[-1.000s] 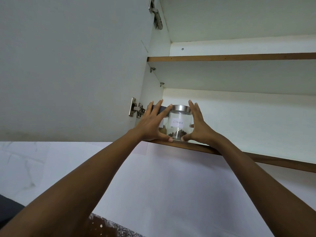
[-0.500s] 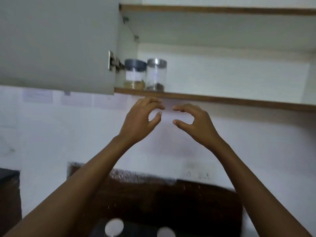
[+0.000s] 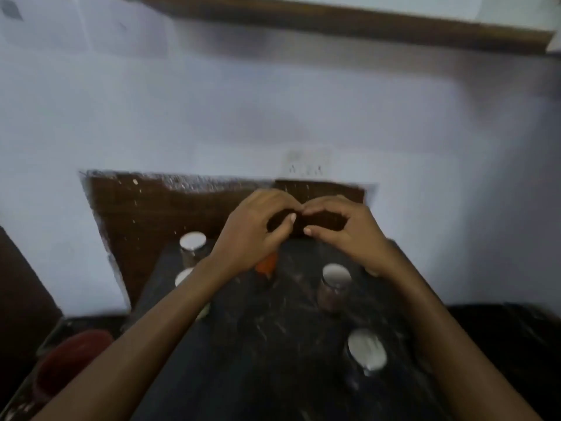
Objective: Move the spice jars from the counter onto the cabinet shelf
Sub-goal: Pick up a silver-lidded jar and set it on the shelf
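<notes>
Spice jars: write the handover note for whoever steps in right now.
Left hand: empty, fingers curled, above the counter.
Right hand: empty, curled likewise, beside the left.
On the counter: steel-lidded jars at back left, centre right and front right; a further lid and an orange thing show partly behind the left arm.
Shelf out of view; nothing in hand.
Left: carry each remaining jar up.

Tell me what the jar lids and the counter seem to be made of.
Jar lids: probably polished metal, since they shine bright silver-white; blur leaves it open. Counter: likely dark polished stone, black with pale streaks and a slight sheen.
</notes>
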Demonstrator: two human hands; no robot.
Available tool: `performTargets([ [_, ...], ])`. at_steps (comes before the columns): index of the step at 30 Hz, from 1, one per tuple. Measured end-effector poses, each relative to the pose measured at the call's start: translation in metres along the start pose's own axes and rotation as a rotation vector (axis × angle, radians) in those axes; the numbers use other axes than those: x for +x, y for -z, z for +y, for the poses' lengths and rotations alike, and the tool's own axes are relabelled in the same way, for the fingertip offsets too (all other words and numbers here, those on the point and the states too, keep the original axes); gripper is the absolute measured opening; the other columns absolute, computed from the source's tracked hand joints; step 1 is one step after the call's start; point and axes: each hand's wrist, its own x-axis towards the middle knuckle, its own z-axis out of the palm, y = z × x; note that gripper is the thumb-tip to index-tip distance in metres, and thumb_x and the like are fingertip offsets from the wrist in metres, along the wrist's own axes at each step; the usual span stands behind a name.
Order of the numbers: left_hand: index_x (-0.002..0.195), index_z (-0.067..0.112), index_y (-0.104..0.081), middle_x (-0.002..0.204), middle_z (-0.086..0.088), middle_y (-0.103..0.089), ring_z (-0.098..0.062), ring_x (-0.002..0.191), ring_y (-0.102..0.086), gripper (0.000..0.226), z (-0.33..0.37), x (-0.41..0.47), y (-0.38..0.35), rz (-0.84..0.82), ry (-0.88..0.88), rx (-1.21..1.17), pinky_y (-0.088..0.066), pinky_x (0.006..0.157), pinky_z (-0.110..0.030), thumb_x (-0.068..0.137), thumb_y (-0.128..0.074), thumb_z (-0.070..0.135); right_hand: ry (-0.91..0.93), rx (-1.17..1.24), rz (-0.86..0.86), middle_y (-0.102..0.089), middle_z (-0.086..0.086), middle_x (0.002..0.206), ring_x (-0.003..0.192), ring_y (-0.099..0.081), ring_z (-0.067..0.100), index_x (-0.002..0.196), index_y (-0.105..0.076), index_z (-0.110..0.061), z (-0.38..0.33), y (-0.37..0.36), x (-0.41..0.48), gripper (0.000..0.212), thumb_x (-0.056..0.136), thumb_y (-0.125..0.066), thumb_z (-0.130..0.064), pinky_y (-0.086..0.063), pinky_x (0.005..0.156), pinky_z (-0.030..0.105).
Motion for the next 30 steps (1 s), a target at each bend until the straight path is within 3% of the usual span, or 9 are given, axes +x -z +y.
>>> performTargets([
  [4, 0.106, 0.018, -0.065, 0.106, 0.002, -0.065, -0.011, 0.1, -0.055, 0.026, 0.013, -0.052, -0.045, -0.285, 0.112, -0.065, -0.042, 0.085, -0.024, 0.089, -0.048, 0.029, -0.285, -0.031, -0.12, -0.065, -0.005, 0.1, 0.095, -0.06, 0.003, 0.104, -0.069, -0.011, 0.029, 0.001, -0.072, 0.026, 0.078, -0.072, -0.01, -0.042, 0.082, 0.005],
  [8, 0.113, 0.021, -0.061, 0.116, 0.002, -0.06, -0.009, 0.109, -0.051, 0.023, 0.021, -0.102, -0.1, -0.58, 0.266, -0.161, -0.037, 0.093, -0.022, 0.092, -0.054, 0.021, -0.518, -0.053, -0.206, -0.065, 0.003, 0.107, 0.1, -0.06, 0.012, 0.103, -0.067, -0.01, 0.079, 0.002, -0.146, 0.025, 0.079, -0.068, -0.004, -0.048, 0.09, 0.02],
  [11, 0.116, 0.021, -0.061, 0.12, 0.001, -0.059, -0.013, 0.111, -0.052, 0.028, 0.028, -0.126, -0.141, -0.732, 0.356, -0.226, -0.043, 0.098, -0.035, 0.09, -0.057, 0.018, -0.605, -0.16, -0.231, -0.062, 0.008, 0.111, 0.106, -0.058, 0.022, 0.105, -0.067, -0.007, 0.118, 0.001, -0.189, 0.029, 0.077, -0.069, -0.001, -0.046, 0.092, 0.027],
  [13, 0.127, 0.018, -0.054, 0.129, -0.005, -0.052, -0.018, 0.117, -0.049, 0.043, 0.034, -0.137, -0.163, -0.811, 0.39, -0.28, -0.041, 0.102, -0.04, 0.085, -0.061, 0.011, -0.643, -0.205, -0.261, -0.057, 0.01, 0.119, 0.115, -0.052, 0.025, 0.113, -0.064, -0.009, 0.144, -0.004, -0.211, 0.041, 0.073, -0.075, -0.006, -0.04, 0.101, 0.036],
  [17, 0.149, 0.022, -0.015, 0.152, -0.009, -0.016, -0.027, 0.136, -0.029, 0.092, 0.045, -0.148, -0.202, -0.988, 0.535, -0.307, -0.03, 0.108, -0.032, 0.077, -0.069, 0.006, -0.803, -0.113, -0.292, -0.032, 0.01, 0.145, 0.136, -0.028, 0.025, 0.139, -0.038, -0.016, 0.175, -0.022, -0.238, 0.085, 0.066, -0.083, -0.019, -0.026, 0.113, 0.043],
  [21, 0.15, 0.021, -0.002, 0.155, -0.011, -0.016, -0.028, 0.142, -0.021, 0.105, 0.054, -0.155, -0.227, -1.001, 0.608, -0.284, -0.025, 0.113, -0.037, 0.073, -0.073, 0.008, -0.772, -0.011, -0.239, -0.027, 0.009, 0.15, 0.139, -0.024, 0.023, 0.144, -0.026, -0.015, 0.191, -0.044, -0.244, 0.102, 0.062, -0.085, -0.02, -0.026, 0.113, 0.042],
  [26, 0.149, 0.028, -0.008, 0.152, -0.007, -0.029, -0.025, 0.137, -0.033, 0.095, 0.06, -0.159, -0.233, -0.874, 0.657, -0.248, -0.032, 0.107, -0.035, 0.077, -0.069, 0.013, -0.747, 0.111, -0.139, -0.037, 0.003, 0.147, 0.133, -0.036, 0.016, 0.143, -0.031, -0.016, 0.198, -0.052, -0.243, 0.095, 0.064, -0.084, -0.014, -0.032, 0.11, 0.035],
  [28, 0.148, 0.03, -0.003, 0.149, -0.007, -0.034, -0.024, 0.133, -0.039, 0.1, 0.058, -0.156, -0.229, -0.819, 0.694, -0.329, -0.035, 0.105, -0.031, 0.076, -0.071, 0.011, -0.738, 0.172, -0.123, -0.04, 0.0, 0.144, 0.129, -0.039, 0.012, 0.142, -0.035, -0.017, 0.194, -0.045, -0.238, 0.092, 0.064, -0.084, -0.013, -0.036, 0.104, 0.024],
  [30, 0.147, 0.037, 0.002, 0.151, -0.005, -0.033, -0.021, 0.13, -0.044, 0.107, 0.057, -0.148, -0.217, -0.754, 0.714, -0.439, -0.039, 0.107, -0.036, 0.075, -0.074, 0.012, -0.725, 0.215, -0.129, -0.045, -0.004, 0.136, 0.123, -0.043, 0.008, 0.138, -0.04, -0.018, 0.186, -0.029, -0.223, 0.085, 0.065, -0.083, -0.015, -0.036, 0.092, 0.01],
])
